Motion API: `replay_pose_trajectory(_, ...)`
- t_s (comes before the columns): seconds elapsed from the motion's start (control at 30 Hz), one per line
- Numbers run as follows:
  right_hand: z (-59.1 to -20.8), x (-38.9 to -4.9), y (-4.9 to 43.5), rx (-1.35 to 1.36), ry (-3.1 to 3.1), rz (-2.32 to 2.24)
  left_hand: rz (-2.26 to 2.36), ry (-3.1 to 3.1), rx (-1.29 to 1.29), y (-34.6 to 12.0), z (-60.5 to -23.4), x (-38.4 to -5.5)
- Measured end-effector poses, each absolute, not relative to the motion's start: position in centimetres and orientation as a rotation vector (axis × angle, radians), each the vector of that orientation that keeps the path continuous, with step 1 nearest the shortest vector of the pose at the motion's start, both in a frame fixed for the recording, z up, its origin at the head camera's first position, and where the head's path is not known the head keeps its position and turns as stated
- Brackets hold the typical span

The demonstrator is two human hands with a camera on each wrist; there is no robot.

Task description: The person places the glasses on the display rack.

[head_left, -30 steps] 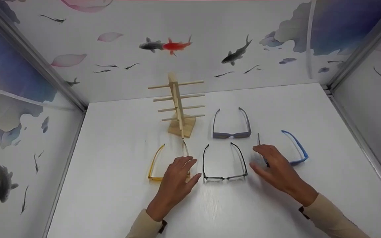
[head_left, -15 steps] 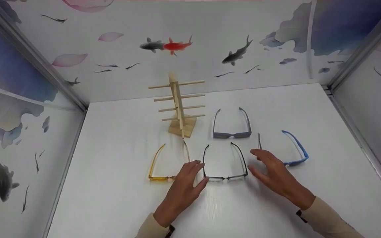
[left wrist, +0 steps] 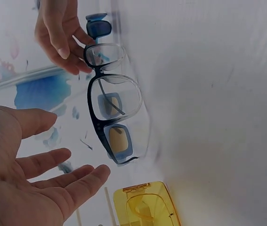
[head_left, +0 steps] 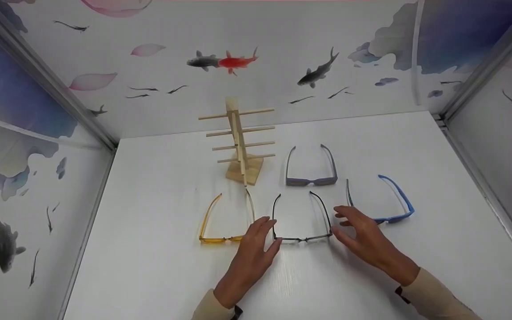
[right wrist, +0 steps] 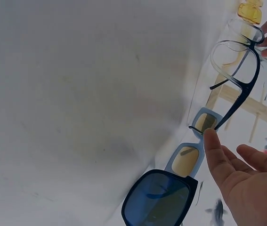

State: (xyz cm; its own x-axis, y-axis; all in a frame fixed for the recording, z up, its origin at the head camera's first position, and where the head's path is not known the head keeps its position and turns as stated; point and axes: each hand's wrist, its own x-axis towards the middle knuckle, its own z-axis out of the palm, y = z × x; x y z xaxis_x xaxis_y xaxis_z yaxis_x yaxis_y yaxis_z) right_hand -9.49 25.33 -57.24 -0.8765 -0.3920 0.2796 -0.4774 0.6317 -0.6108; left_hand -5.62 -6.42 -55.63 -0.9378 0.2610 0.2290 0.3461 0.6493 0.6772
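The left hand and right hand, fingers loosely spread, flanked the black-framed glasses mid-table.
Both hands were empty; fingertip contact could not be told. Yellow glasses lay left, blue glasses right.

Four pairs of glasses lay on one white table: one yellow pair left of the lower centre of the frame, one black-and-clear pair at the lower centre, one grey-blue pair just above that, and one blue pair toward the right. One wooden stand with crossbars at four levels stood near the centre. Two hands showed low in the frame, one left hand and one right hand. Three printed fish, one red and two dark, showed whole across the top.
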Motion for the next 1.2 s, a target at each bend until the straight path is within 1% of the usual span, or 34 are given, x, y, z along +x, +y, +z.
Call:
replay_pose_trajectory(0.33,-57.7,-9.2,24.8,0.588,-2.784,1.297,-1.189,-2.768,-0.415,-5.7,-56.0,-5.7)
replay_pose_trajectory(0.6,-58.3,-9.2,24.2,0.352,-2.828,1.433,-1.321,-2.774,-0.335,-5.0,-56.5,-5.9)
replay_pose_trajectory(0.77,-58.7,-9.1,24.1,0.265,-2.836,1.557,-1.364,-2.774,-0.310,-4.9,-57.0,-5.9)
replay_pose_trajectory(1.2,-58.7,-9.1,23.8,0.195,-2.805,1.708,-1.364,-2.763,-0.274,-4.2,-57.9,-6.4)
